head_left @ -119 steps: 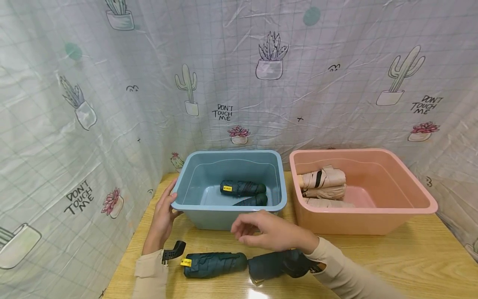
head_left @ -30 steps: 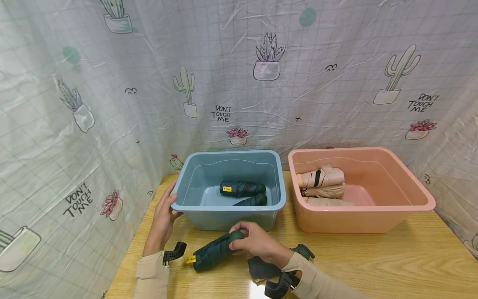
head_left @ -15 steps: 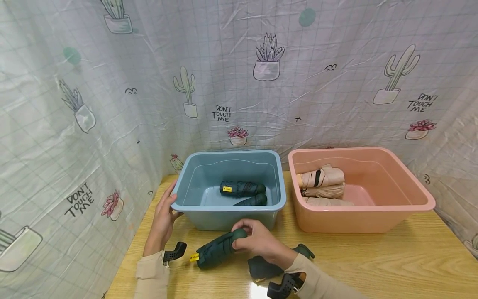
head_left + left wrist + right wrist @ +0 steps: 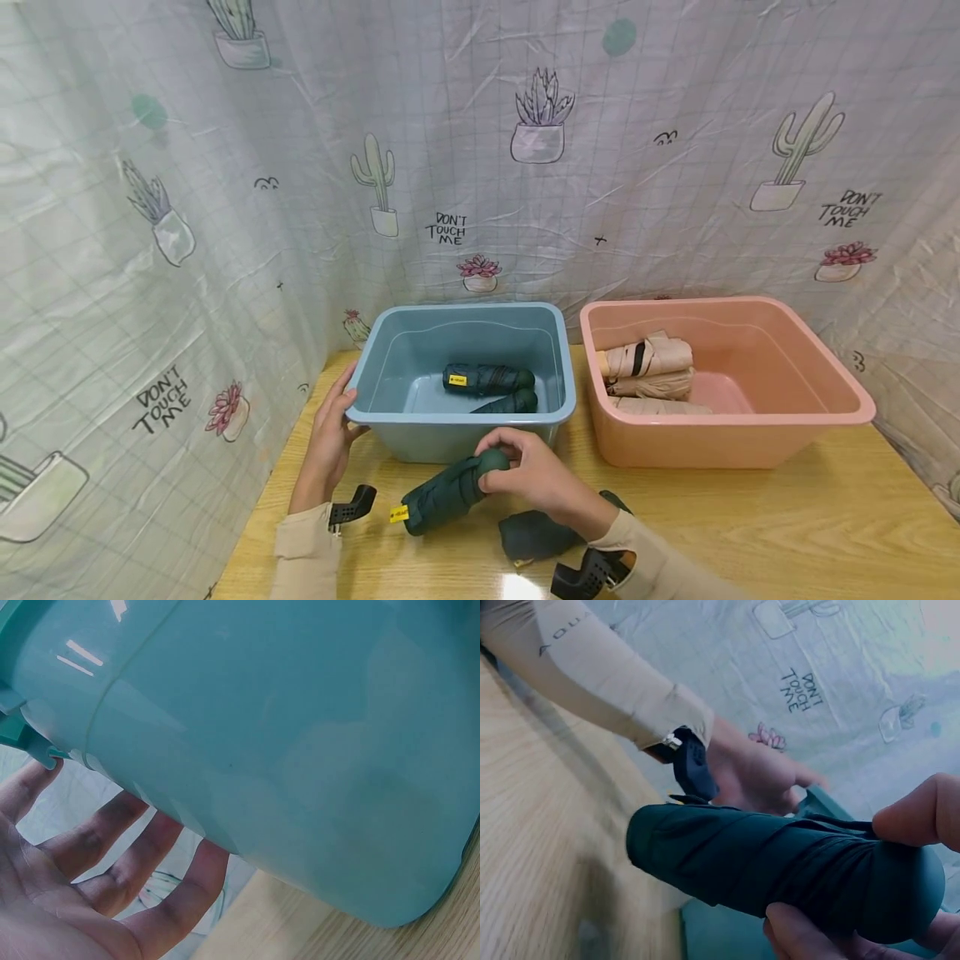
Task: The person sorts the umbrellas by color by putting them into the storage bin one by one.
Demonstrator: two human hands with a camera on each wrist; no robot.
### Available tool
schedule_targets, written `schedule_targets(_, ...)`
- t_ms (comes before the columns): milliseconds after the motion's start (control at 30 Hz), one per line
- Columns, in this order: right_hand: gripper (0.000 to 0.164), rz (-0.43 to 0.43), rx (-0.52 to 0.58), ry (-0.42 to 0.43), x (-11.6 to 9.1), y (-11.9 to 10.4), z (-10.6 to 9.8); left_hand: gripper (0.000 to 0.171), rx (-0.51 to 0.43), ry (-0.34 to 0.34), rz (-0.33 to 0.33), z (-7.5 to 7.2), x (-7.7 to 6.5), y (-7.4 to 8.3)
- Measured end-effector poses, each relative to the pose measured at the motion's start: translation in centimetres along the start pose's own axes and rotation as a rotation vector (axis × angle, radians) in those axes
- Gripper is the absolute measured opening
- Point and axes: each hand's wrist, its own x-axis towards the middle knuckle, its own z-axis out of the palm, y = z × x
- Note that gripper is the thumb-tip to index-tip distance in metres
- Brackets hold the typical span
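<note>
My right hand [image 4: 536, 475] holds a folded dark green umbrella [image 4: 444, 500] by its rounded end, thumb and fingers on opposite sides. The umbrella slants above the table, its yellow tag [image 4: 399, 514] at the lower left. In the right wrist view, the wrapped umbrella [image 4: 735, 855] lies across the picture. My left hand [image 4: 327, 437] touches the left side of the blue bin [image 4: 465, 418]; in the left wrist view its fingertips rest along the outer wall. Inside that bin lie two dark green folded umbrellas [image 4: 487, 379]. Another dark umbrella [image 4: 534, 535] lies on the table, partly behind my right wrist.
To the right stands a pink bin [image 4: 735, 421] with several beige folded umbrellas [image 4: 648, 358] at its left side. A patterned curtain [image 4: 480, 167] hangs behind both bins. The wooden table [image 4: 787, 525] extends in front.
My right hand was bare four seconds ago and has since taken hold of the left umbrella on the table. It has lifted it, tilted, up and rightward. The left hand has stayed put.
</note>
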Motion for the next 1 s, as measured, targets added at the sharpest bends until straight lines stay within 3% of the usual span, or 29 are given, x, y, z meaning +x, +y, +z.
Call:
schedule_targets(400,0.032,-0.079,-0.021,-0.05,-1.3,-2.0,-0.5,0.054,0.001,-0.004,0.003,0.0,0.0,-0.1)
schedule_targets(800,0.031,-0.107,-0.083,-0.042,-1.9,-5.9,-2.6,0.054,0.004,-0.001,0.0,0.0,0.0,-0.1)
schedule_targets(1000,0.034,-0.112,-0.043,-0.042,-1.7,-8.2,-3.9,0.054,0.016,0.003,-0.011,0.1,0.0,-0.2)
